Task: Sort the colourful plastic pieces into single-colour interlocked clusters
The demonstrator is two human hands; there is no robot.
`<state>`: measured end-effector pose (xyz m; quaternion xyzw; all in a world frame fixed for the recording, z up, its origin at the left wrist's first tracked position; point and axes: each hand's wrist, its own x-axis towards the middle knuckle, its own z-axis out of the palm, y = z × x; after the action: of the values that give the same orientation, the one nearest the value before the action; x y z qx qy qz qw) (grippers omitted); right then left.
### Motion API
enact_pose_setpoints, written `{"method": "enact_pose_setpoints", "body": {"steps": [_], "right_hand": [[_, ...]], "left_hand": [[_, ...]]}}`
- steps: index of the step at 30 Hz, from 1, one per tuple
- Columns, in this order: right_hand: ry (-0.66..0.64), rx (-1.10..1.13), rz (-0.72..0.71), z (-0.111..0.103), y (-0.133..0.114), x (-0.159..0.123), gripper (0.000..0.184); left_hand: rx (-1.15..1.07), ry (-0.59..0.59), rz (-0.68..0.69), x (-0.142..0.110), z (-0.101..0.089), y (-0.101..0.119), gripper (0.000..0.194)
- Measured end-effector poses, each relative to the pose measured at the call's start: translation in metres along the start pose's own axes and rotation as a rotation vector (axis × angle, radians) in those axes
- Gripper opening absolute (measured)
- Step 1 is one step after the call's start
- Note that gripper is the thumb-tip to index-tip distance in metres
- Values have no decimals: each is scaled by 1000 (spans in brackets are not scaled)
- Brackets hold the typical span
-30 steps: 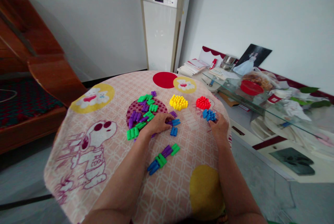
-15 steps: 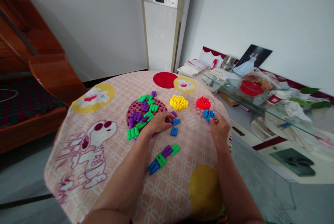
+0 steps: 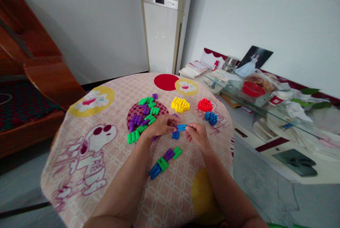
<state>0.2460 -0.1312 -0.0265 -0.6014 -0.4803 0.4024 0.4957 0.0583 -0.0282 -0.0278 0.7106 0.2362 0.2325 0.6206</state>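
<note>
My left hand (image 3: 165,125) is closed on the purple end of a joined purple-and-blue plastic building block piece, just above the tablecloth. The blue building block (image 3: 181,127) sticks out to the right of its fingers. My right hand (image 3: 198,135) pinches at that block's right end; a small blue piece seems to be in its fingertips, mostly hidden. Below them lies another blue building block (image 3: 175,135). Nearer to me is a joined row of green, purple and blue blocks (image 3: 165,163). Left of my left hand, green and purple blocks (image 3: 136,119) lie loosely spread.
Small yellow pieces (image 3: 180,104), red pieces (image 3: 205,105) and blue pieces (image 3: 211,118) are clustered towards the far right of the round table (image 3: 119,171). A cluttered glass shelf (image 3: 233,91) stands to the right, a wooden seat (image 3: 47,75) to the left.
My right hand has left the blue cluster and come left to the blue block at my left hand. My left hand stays almost in place, keeping its hold. The view has shifted slightly.
</note>
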Motion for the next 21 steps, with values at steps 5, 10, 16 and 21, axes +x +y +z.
{"method": "enact_pose_setpoints", "body": {"steps": [5, 10, 16, 21], "right_hand": [[115, 6, -16, -21, 6, 5, 28], [263, -305, -101, -54, 13, 11, 22], [147, -713, -128, -58, 18, 9, 28], [174, -1021, -111, -29, 14, 9, 33]], "left_hand": [[15, 30, -3, -1, -2, 2, 37], [206, 119, -1, -3, -5, 4, 32], [477, 202, -7, -4, -7, 3, 29], [557, 237, 7, -4, -12, -3, 28]]}}
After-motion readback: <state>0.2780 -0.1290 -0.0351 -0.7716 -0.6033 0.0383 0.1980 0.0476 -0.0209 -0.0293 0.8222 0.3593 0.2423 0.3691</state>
